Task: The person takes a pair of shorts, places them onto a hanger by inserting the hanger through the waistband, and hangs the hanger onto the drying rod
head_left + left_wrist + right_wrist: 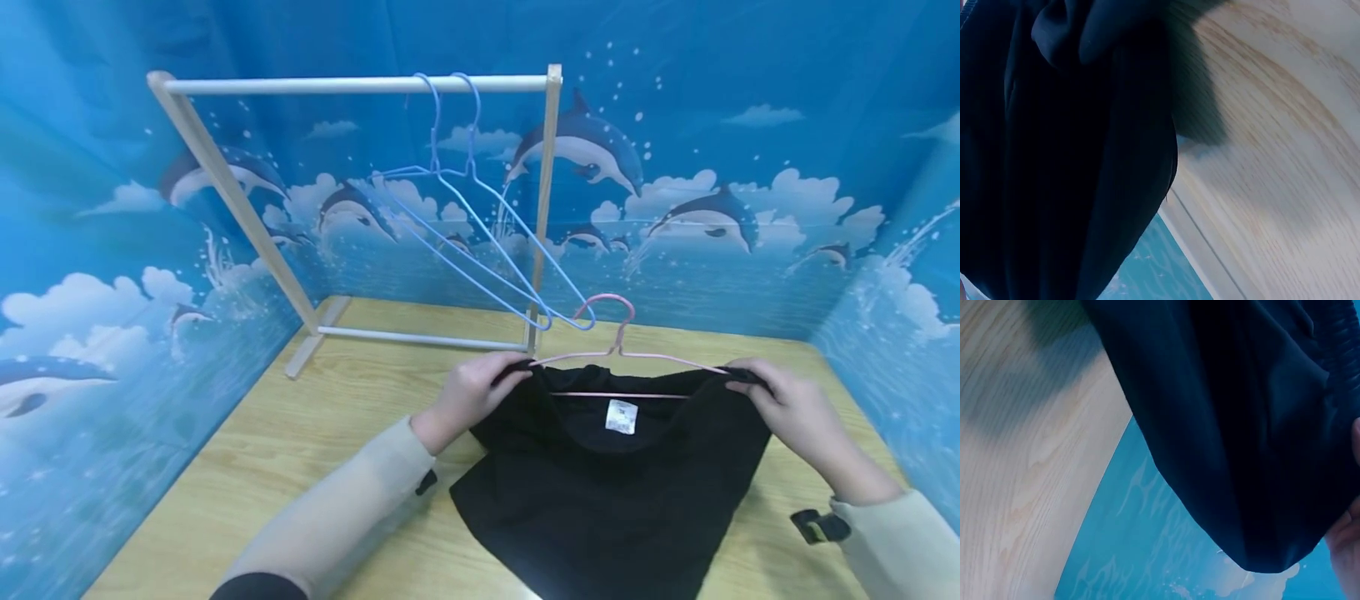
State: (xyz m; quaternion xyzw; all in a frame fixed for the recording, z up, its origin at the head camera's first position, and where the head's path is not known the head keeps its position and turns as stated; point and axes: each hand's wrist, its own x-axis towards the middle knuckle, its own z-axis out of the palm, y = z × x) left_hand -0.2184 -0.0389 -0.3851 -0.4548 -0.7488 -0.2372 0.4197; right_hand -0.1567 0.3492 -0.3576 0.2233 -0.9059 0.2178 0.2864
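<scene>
A black T-shirt with a white neck label hangs between my two hands in the head view, its lower part toward the table's near side. Inside its neck sits a pink hanger, hook up and lower bar showing across the opening. My left hand pinches the shirt's left shoulder by that end of the hanger. At the opposite shoulder my right hand pinches the cloth and hanger end. Dark cloth fills much of the left wrist view, hiding the fingers. In the right wrist view, parts of fingers show beside the cloth.
A rack with a white top rail stands at the back left of the wooden table. Two blue hangers hang from the rail, their lower corners close to the pink hook. A dolphin-print curtain surrounds the table.
</scene>
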